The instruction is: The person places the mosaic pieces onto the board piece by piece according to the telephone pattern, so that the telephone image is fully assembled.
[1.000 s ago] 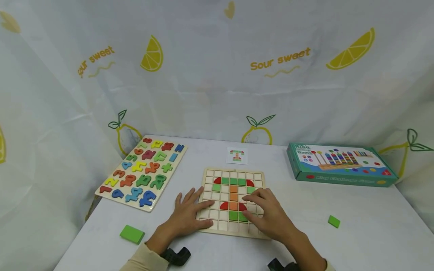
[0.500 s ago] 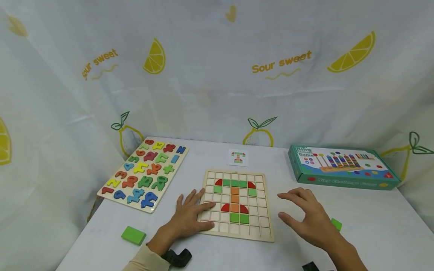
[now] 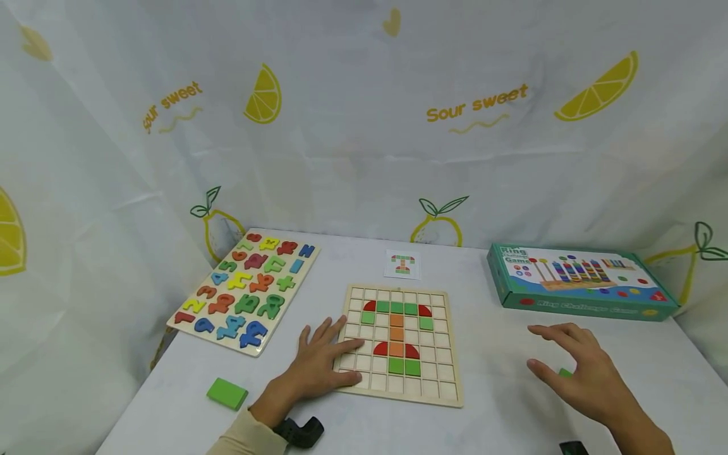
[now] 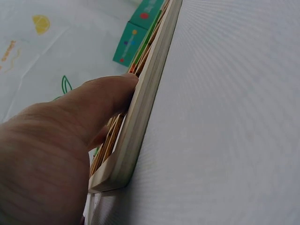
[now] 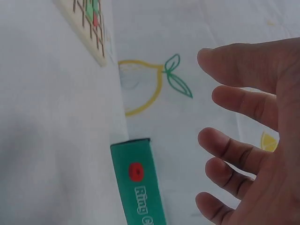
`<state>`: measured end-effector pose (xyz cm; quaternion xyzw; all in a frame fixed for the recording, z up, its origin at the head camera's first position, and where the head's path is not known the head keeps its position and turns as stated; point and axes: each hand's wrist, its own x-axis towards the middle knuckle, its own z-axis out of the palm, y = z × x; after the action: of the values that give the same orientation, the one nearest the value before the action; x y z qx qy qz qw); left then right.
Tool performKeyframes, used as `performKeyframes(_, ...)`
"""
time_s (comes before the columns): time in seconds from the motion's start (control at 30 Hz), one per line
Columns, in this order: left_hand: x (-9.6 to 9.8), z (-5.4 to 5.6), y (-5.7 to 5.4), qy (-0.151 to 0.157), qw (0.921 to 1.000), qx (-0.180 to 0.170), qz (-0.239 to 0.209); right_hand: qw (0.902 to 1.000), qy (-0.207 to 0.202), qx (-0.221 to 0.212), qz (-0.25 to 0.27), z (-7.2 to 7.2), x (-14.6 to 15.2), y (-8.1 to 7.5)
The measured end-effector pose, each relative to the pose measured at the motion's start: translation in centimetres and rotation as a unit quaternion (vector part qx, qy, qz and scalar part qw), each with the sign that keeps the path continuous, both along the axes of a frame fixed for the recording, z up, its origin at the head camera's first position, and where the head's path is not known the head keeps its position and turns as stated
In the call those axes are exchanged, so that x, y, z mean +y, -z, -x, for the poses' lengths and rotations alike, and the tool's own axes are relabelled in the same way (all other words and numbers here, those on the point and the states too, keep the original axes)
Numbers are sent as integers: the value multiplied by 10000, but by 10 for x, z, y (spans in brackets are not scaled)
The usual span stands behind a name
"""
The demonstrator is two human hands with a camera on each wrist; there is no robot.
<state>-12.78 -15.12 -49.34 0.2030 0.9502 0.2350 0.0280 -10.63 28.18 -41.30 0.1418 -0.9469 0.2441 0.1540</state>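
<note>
A wooden grid board [image 3: 438,379] lies in the middle of the table, with red, green and orange tiles set in a T-like figure. My left hand [image 3: 320,361] rests on its left edge, fingers spread; in the left wrist view the thumb [image 4: 105,96] lies on the rim. Over the table right of the board, my right hand [image 3: 586,376] is held with fingers apart and nothing between them. Partly hidden behind it is a green tile [image 3: 565,373]. Another green block [image 3: 227,393] lies left of my left forearm.
A picture card [image 3: 402,265] with a similar figure lies behind the board. At the left is a number puzzle board [image 3: 244,291]; a green Ring Challenge Game box [image 3: 586,281] stands at the back right, before a lemon-print cloth [image 3: 352,126].
My right hand has moved off the board to the right, towards the green tile on that side. My left hand has stayed on the board's edge.
</note>
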Motion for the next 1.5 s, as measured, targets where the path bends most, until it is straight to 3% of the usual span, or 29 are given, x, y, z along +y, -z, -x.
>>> performKeyframes(0.27, -1, 1, 1, 14, 10000, 59, -3, 9950, 544, -829, -157, 7, 36, 22)
performKeyframes(0.5, 0, 0, 1, 2, 10000, 2, -61, 9830, 641, -1697, -283, 15, 62, 35)
performKeyframes(0.93, 0, 0, 0, 19, 10000, 56, -43, 9671, 891, -2350, -392, 20, 78, 56)
performKeyframes(1.0, 0, 0, 0, 16, 10000, 41, -35, 9666, 960, -2350, -354, 20, 77, 58)
performKeyframes(1.27, 0, 0, 0, 15, 10000, 7, -52, 9800, 908, -1685, -544, 17, 70, 63)
performKeyframes(1.5, 1, 0, 0, -21, 10000, -11, -56, 9961, 678, -508, -259, 10, 57, 48)
